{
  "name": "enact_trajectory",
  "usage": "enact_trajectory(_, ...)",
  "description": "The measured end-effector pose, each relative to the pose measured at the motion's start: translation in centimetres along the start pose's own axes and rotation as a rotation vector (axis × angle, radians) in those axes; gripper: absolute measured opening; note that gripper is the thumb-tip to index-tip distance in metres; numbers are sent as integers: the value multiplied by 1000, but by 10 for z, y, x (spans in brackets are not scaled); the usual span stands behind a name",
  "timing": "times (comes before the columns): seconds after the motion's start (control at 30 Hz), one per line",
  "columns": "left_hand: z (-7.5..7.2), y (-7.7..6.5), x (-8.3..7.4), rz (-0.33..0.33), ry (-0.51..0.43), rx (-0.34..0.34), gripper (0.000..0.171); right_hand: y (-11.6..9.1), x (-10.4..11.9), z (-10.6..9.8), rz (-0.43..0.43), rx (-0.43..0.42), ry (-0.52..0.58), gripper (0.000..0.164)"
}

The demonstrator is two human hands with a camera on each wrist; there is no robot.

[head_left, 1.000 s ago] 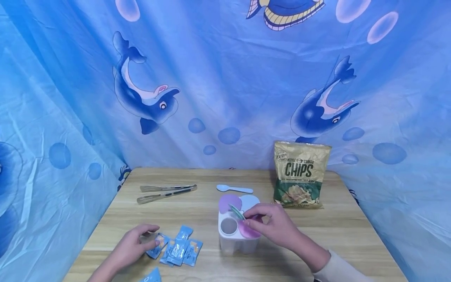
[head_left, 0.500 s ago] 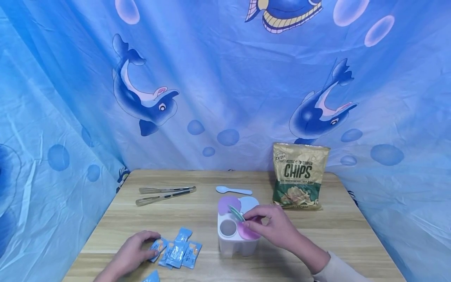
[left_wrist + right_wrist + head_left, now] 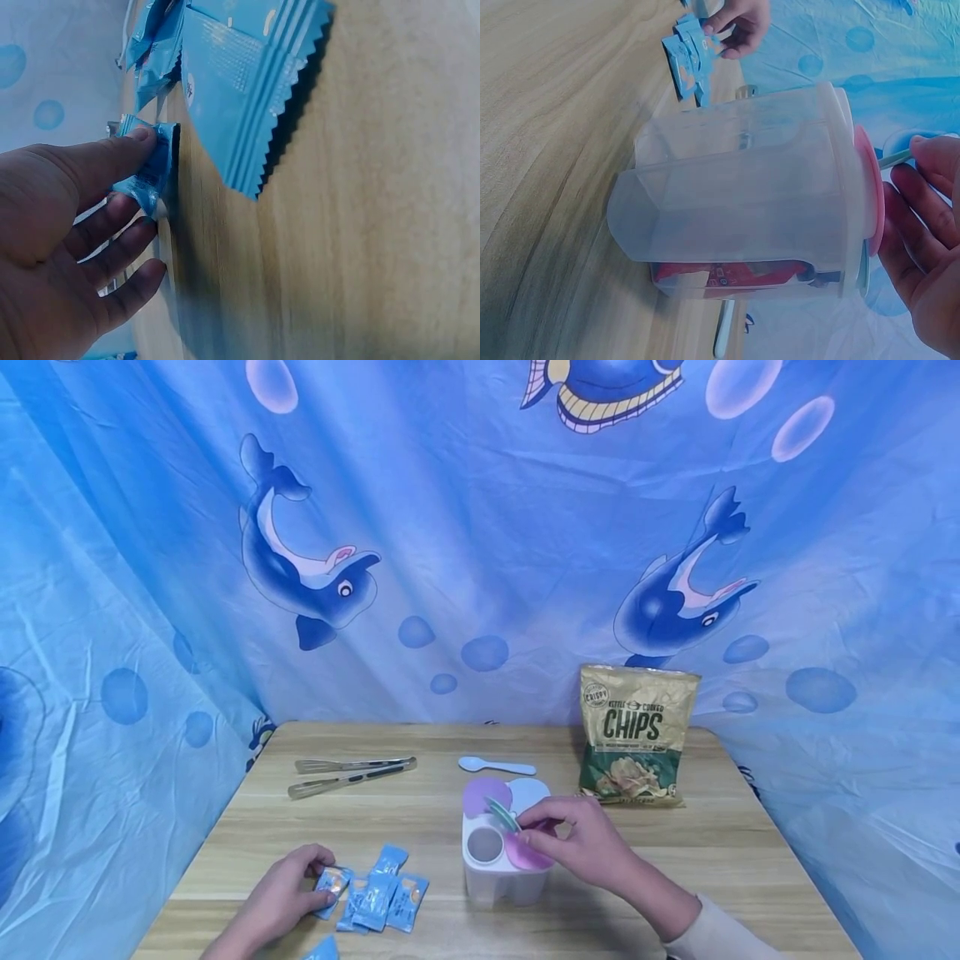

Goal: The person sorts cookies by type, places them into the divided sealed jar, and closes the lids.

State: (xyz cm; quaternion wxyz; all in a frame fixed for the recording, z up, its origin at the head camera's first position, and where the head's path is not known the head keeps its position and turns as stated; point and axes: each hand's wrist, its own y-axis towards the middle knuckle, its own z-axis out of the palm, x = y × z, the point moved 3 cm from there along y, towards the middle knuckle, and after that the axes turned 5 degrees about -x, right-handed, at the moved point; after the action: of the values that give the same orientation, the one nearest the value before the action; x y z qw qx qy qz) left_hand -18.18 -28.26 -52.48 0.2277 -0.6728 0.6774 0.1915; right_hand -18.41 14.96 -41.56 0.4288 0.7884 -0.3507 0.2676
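In the head view my left hand (image 3: 281,893) holds a small blue snack packet (image 3: 332,887) at the left end of a loose group of blue packets (image 3: 378,893). My thumb lies on that packet in the left wrist view, the other fingers spread below. Between thumb and fingers my right hand (image 3: 577,839) pinches a round green lid (image 3: 501,814), tilted above a translucent storage container (image 3: 506,885). One round opening (image 3: 486,844) in its white top is uncovered; purple, pale blue and pink lids cover the others. A red packet (image 3: 727,274) shows through the container wall in the right wrist view.
Behind the container lies a pale spoon (image 3: 497,766), with metal tongs (image 3: 352,775) to its left. A chips bag (image 3: 636,735) stands at the back right. Another blue packet (image 3: 322,949) is at the near edge. A blue sea-patterned curtain (image 3: 480,543) surrounds the table.
My left hand's fingers have drawn in on the leftmost blue packet, which now sits between thumb and fingers. The right hand keeps the green lid at the same place. The head view has tilted slightly.
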Motion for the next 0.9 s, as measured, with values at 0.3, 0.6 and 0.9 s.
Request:
enact_trajectory(0.3, -7, -6, 0, 1, -112, 21, 36, 0, 0, 0, 9, 3, 6, 15)
enact_trajectory(0.6, -23, -4, -20, -2, -163, -76, 29, 0, 0, 0, 10, 2, 12, 18)
enact_trajectory(0.9, -37, -1, -90, 173, -255, -195, 24, 1, 1, -1, 19, 12, 10, 14)
